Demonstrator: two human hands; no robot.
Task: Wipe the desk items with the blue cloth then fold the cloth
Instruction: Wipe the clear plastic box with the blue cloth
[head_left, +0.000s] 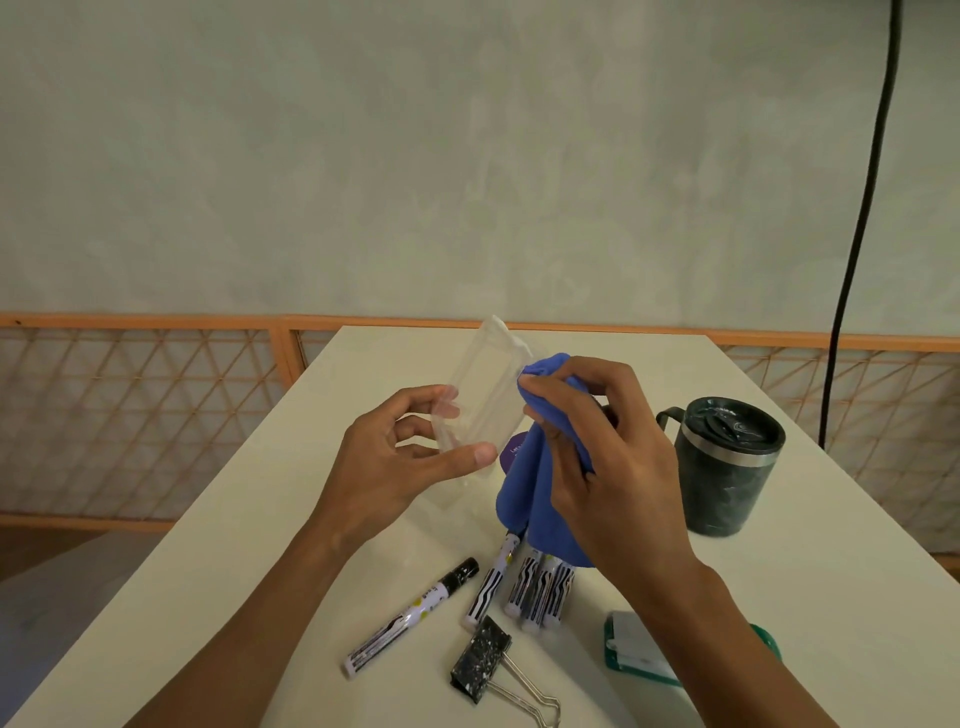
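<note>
My left hand (400, 457) holds a clear plastic case (480, 395) tilted up above the white table (260, 519), gripped at its lower end between thumb and fingers. My right hand (608, 452) is shut on the blue cloth (524, 499), pressing a bunched corner against the case's right edge while the rest of the cloth hangs down. Several black-and-white markers (519, 587) lie on the table below the cloth, one marker (410, 618) apart to the left. A black binder clip (480, 660) lies in front of them.
A dark lidded mug (727, 467) stands at the right. A green and white item (639, 654) lies partly under my right forearm. A purple round thing (511, 454) shows behind the cloth. A black cable (862, 208) hangs at the right. An orange lattice rail (156, 415) runs behind the table.
</note>
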